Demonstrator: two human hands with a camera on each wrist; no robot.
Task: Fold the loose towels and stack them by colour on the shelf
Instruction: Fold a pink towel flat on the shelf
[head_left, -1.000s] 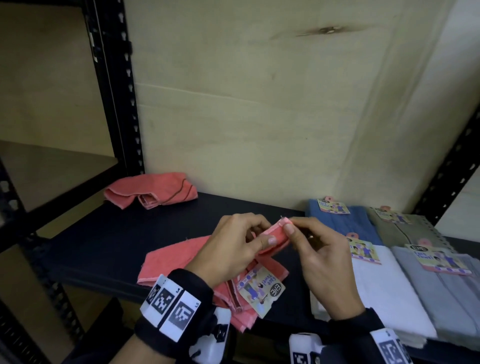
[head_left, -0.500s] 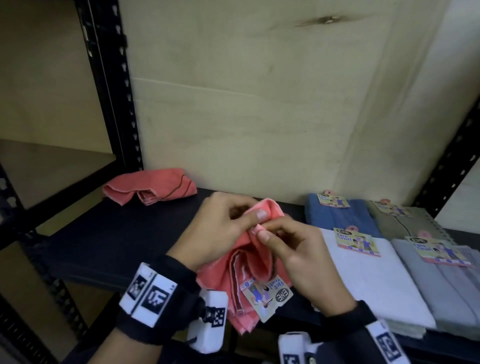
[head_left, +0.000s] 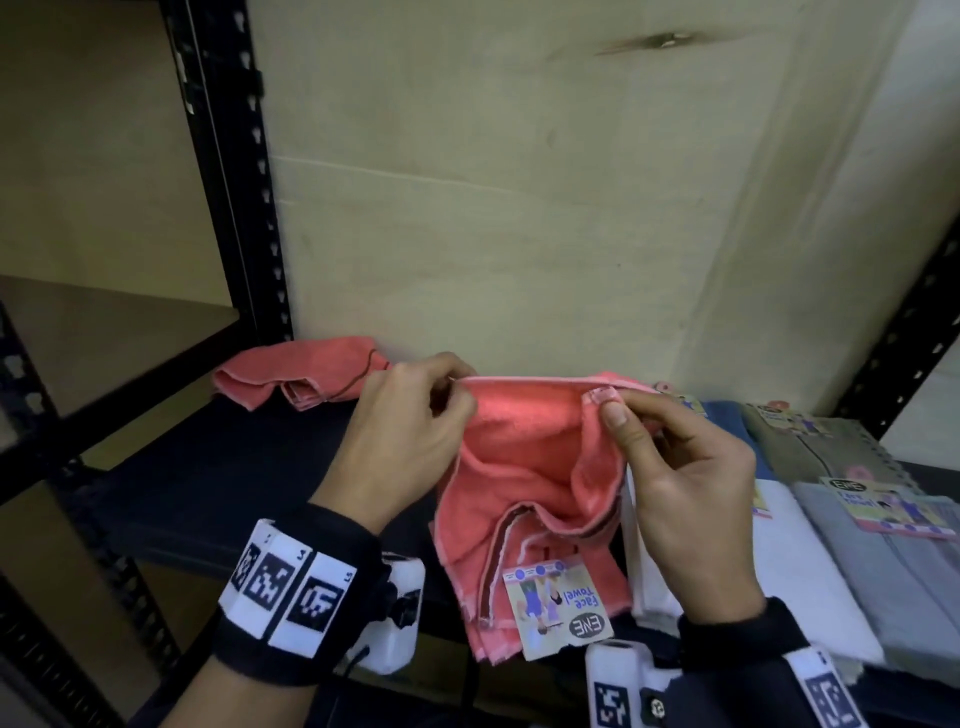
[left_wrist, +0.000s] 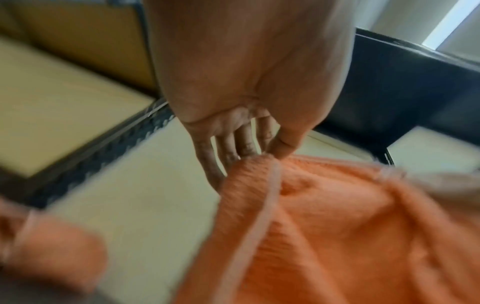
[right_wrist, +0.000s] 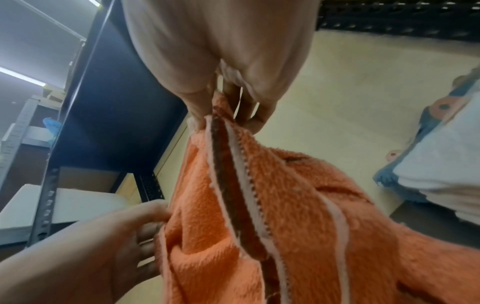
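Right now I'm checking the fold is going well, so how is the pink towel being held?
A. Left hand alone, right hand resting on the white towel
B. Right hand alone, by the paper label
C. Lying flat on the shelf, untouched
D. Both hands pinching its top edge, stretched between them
D: the left hand and right hand each pinch the pink towel's top edge, so the rest hangs down.

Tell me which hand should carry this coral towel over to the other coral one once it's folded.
Left, probably. The left hand pinches the coral towel on the side nearer the other coral towel, at the shelf's left rear. The right hand would have to cross over.
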